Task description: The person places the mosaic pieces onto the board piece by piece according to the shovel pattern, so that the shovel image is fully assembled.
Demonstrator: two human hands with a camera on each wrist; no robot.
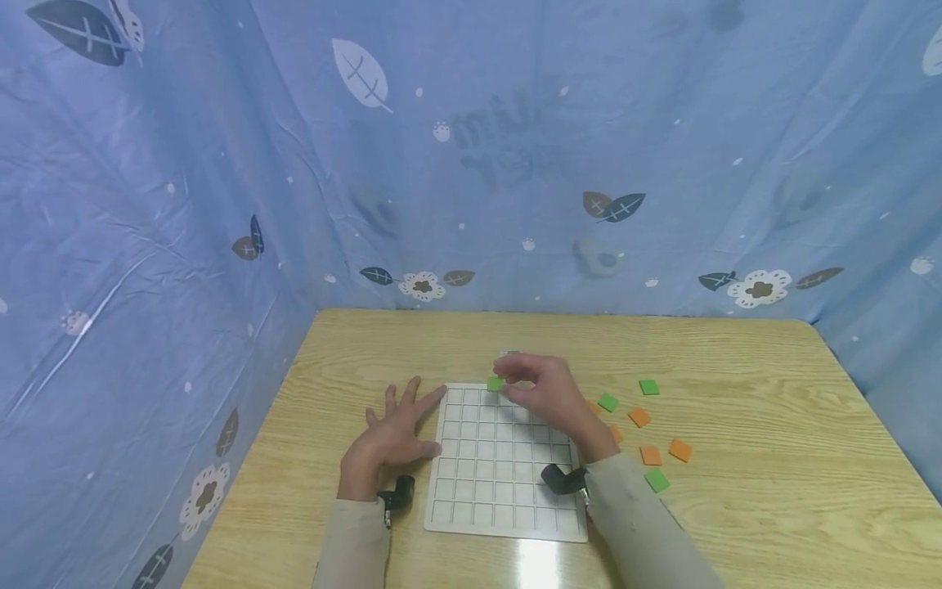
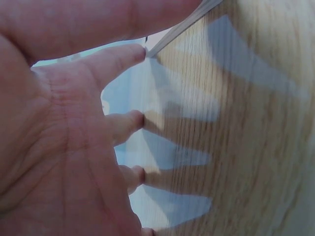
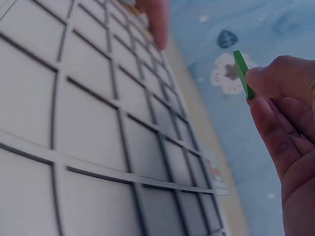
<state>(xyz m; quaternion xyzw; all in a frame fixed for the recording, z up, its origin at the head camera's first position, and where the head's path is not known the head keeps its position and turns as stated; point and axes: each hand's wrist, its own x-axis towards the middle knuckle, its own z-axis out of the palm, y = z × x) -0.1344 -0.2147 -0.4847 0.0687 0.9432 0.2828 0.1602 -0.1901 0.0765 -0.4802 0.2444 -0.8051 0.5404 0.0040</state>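
A white board [image 1: 486, 470] with a raised square grid lies flat on the wooden table. My left hand [image 1: 397, 433] has its fingers spread, with thumb and index fingertip at the board's left edge; in the left wrist view the palm [image 2: 64, 137] faces the camera and fingertips meet the table. Over the board's far edge my right hand [image 1: 545, 393] pinches a thin green square tile [image 1: 495, 384] between thumb and fingers. The right wrist view shows that tile [image 3: 243, 73] edge-on, held above the grid [image 3: 98, 118].
Loose tiles lie right of the board, among them a green tile [image 1: 649, 387], an orange tile [image 1: 680, 450] and another green tile [image 1: 657, 480]. A small printed item [image 1: 509, 353] sits beyond the board, partly behind the right hand. Blue patterned curtain [image 1: 471, 164] surrounds the table [image 1: 795, 491].
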